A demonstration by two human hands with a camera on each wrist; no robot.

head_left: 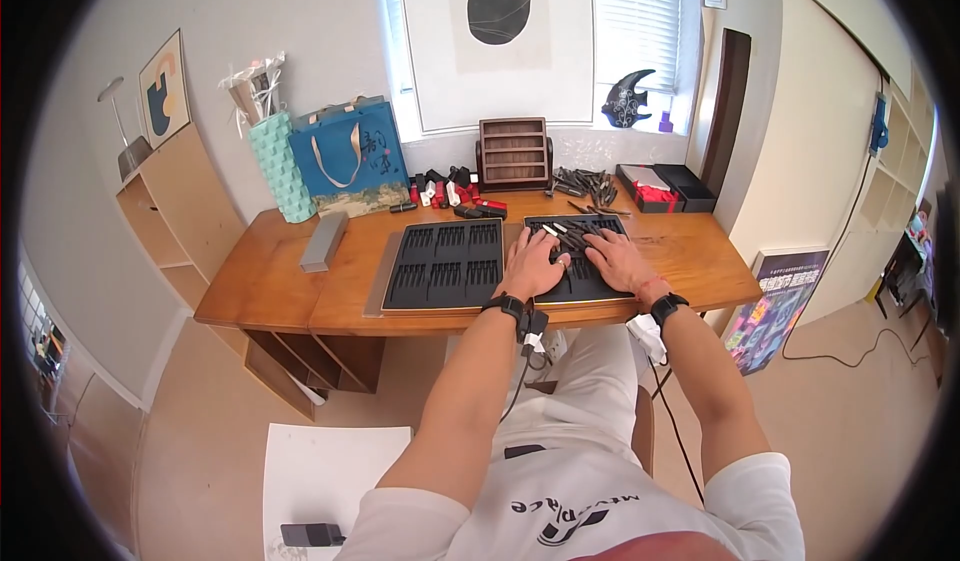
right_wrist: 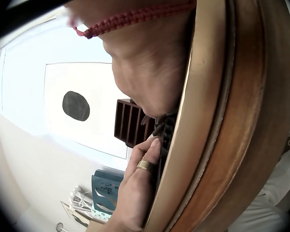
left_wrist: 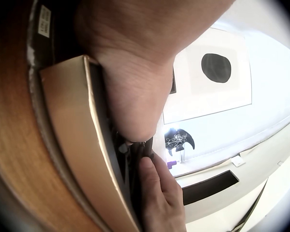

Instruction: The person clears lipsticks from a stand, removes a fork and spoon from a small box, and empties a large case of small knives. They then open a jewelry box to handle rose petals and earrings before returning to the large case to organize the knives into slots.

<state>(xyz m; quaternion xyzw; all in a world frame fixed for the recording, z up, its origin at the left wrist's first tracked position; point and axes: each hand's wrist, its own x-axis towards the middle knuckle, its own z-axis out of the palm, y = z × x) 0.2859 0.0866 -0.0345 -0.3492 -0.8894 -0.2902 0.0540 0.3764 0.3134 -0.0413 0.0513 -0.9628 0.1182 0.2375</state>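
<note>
In the head view both hands work over the right black slotted tray, where several dark pen-like sticks lie in a loose heap across its far part. My left hand, with a ring, is at the heap's left side; in the right wrist view its thumb and fingertips pinch at a slim dark stick. From the right side my right hand reaches over the heap. The left wrist view has its thumb against a dark stick, with the fingertips partly hidden.
A second slotted tray lies to the left, beside a grey box. Behind stand a blue gift bag, red, white and black pieces, a wooden rack, a pile of dark sticks and a black box.
</note>
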